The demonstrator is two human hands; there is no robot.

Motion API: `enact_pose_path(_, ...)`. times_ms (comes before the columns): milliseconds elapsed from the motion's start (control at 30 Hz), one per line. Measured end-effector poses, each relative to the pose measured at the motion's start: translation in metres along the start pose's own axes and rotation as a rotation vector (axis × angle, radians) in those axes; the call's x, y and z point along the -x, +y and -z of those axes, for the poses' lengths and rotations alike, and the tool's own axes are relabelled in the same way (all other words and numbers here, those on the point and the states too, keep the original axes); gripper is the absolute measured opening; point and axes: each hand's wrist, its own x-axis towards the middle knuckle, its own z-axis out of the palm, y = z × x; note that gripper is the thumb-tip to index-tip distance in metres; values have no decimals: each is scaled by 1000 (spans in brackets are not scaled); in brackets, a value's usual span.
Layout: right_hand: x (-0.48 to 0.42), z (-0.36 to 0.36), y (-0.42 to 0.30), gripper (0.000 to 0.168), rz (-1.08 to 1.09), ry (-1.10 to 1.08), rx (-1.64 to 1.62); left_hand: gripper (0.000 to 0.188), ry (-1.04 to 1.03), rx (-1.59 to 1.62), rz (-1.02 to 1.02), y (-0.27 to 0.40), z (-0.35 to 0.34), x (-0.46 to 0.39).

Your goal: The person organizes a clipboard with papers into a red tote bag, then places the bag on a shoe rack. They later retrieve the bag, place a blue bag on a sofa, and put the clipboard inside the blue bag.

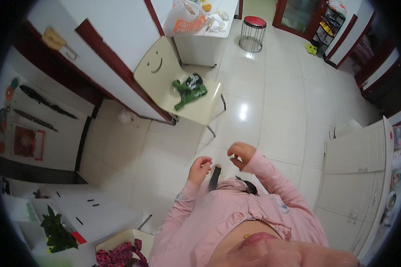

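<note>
My left hand is raised in front of my body with its fingers loosely curled and nothing visible in it. To its right, my right hand is bent at the wrist. Its thumb and fingers are apart, and no object shows between them. Both arms wear the long sleeves of a pink top. Below and between the hands, a narrow black thing and a rounded black thing show near my lower body; I cannot tell what they are. Beyond the hands, a green printed garment lies crumpled on a cream chair.
A white table bears a plastic bag. Farther back stand a red-topped wire stool and a shoe rack. White cabinets line the right. A second chair with a pink patterned cloth is at lower left, beside a plant.
</note>
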Motion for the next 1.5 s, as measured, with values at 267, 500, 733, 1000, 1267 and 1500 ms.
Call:
enact_pose_path(267, -12, 173, 206, 35, -591, 170, -33, 30, -156, -214, -325, 148, -87, -258)
enact_pose_path(500, -164, 337, 317, 38, -331, 121, 311, 47, 54, 8, -268, 206, -177, -417)
enact_pose_path(733, -352, 388, 374, 39, -40, -207, 183, 51, 442, -45, -413, 257, -162, -545)
enact_pose_path(1000, -484, 423, 475, 40, 47, -417, 180, 54, 840, -544, -389, 324, -120, -743)
enact_pose_path(1267, -584, 490, 559, 38, -150, -458, -44, 12, 972, -1033, -265, 378, -119, -870)
enact_pose_path(1500, -697, 528, 646, 55, -270, -512, 4, 25, 1287, -882, -190, 392, -139, -854)
